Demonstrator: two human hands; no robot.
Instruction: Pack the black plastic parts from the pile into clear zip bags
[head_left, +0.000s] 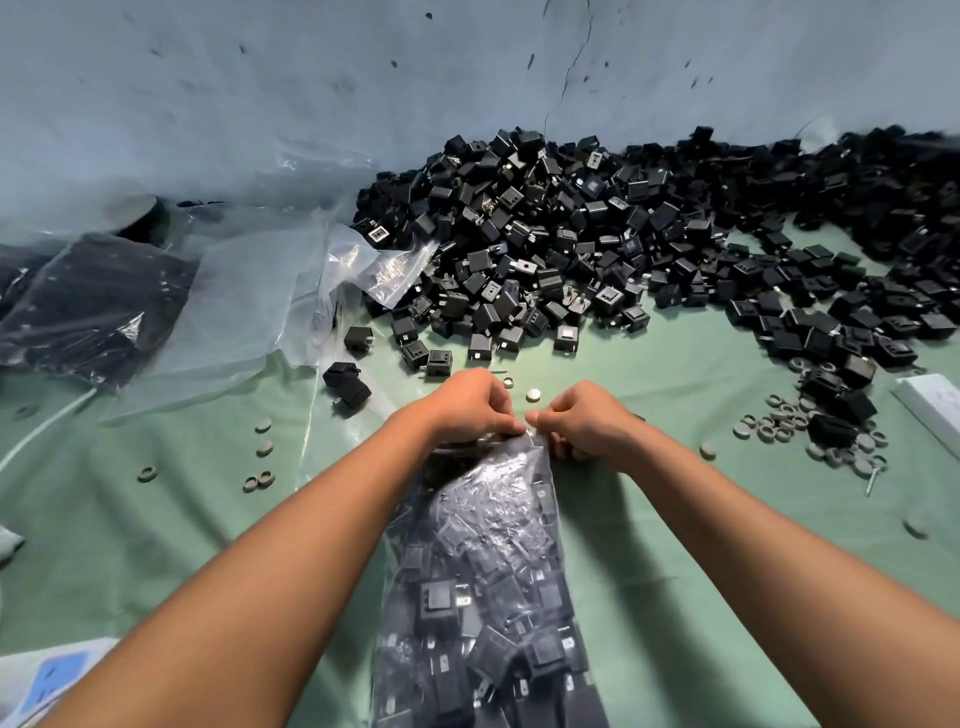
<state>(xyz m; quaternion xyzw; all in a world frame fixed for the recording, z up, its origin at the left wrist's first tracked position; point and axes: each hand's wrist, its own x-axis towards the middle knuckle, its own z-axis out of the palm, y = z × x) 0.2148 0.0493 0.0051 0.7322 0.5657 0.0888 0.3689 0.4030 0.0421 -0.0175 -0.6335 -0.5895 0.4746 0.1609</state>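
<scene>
A clear zip bag (488, 582) packed with black plastic parts lies on the green cloth and runs from the bottom edge up to my hands. My left hand (467, 402) and my right hand (587, 421) both pinch the bag's top edge, their fingertips almost touching at its middle. A big pile of loose black plastic parts (571, 234) spreads across the cloth beyond my hands and off to the right.
A filled bag of black parts (88, 306) lies at the left, beside empty clear bags (260, 291). Small grey rings and caps (779, 421) are scattered at the right and left. A white box (935, 405) sits at the right edge. A blue-grey wall stands behind.
</scene>
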